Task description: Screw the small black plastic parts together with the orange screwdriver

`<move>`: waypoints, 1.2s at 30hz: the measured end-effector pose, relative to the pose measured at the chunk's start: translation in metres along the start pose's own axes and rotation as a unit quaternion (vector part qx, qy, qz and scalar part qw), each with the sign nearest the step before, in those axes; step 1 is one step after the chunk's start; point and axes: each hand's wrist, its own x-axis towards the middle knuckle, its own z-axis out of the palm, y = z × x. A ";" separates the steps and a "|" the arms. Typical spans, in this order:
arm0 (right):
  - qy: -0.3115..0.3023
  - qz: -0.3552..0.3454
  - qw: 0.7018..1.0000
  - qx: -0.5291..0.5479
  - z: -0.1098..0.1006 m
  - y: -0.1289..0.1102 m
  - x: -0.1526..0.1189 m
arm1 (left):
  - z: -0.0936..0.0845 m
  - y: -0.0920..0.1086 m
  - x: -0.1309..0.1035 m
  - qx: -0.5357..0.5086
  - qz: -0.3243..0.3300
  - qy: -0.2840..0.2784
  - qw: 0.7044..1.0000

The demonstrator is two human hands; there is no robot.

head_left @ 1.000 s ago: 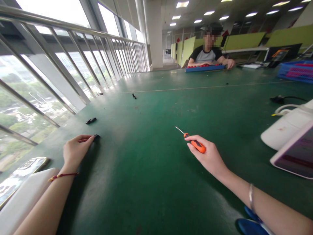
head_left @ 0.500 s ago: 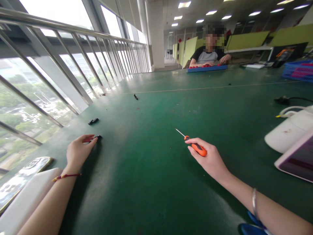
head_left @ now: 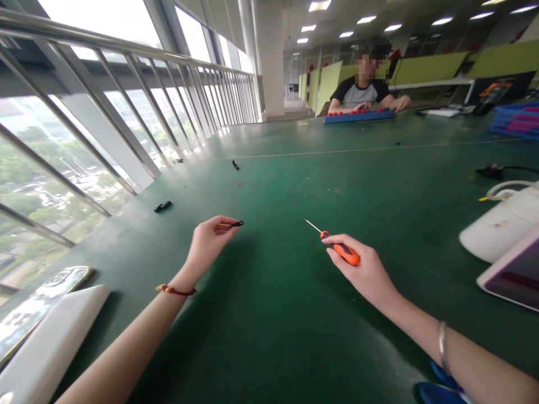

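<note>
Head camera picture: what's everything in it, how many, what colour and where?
Table: 1, green, middle
Screwdriver: 1, orange and black, centre right
Small piece: 1, black, centre left
Loose pieces: at least 2, black, left
Phone: 1, shiny, lower left
Block: 1, white, lower left
Container: 1, white, right
Screen: 1, pale rim, right
Cable: 1, black, right
Tray: 1, blue, far side
Basket: 1, blue, upper right
Person: 1, grey and black shirt, far side
Railing: 1, silver, left
Partitions: several, green, back
Lights: several, white, ceiling
Bracelet: 1, red, centre left
Bangle: 1, silver, lower right
Left-hand grip: 1, bare, centre left
Right-hand grip: 1, bare, centre right
</note>
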 end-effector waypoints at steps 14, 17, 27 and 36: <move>0.091 -0.089 0.991 -0.026 -0.004 0.002 0.000 | 0.117 0.056 -0.002 0.008 0.208 -0.108 0.972; 0.134 -0.134 0.982 -0.029 -0.005 -0.002 -0.002 | 0.117 0.052 -0.001 0.014 0.213 -0.108 0.971; 0.137 -0.144 0.979 -0.042 -0.007 -0.001 -0.006 | 0.118 0.051 -0.003 0.025 0.221 -0.113 0.968; 0.139 -0.139 0.980 -0.021 -0.006 -0.003 -0.006 | 0.116 0.053 -0.004 0.039 0.227 -0.118 0.966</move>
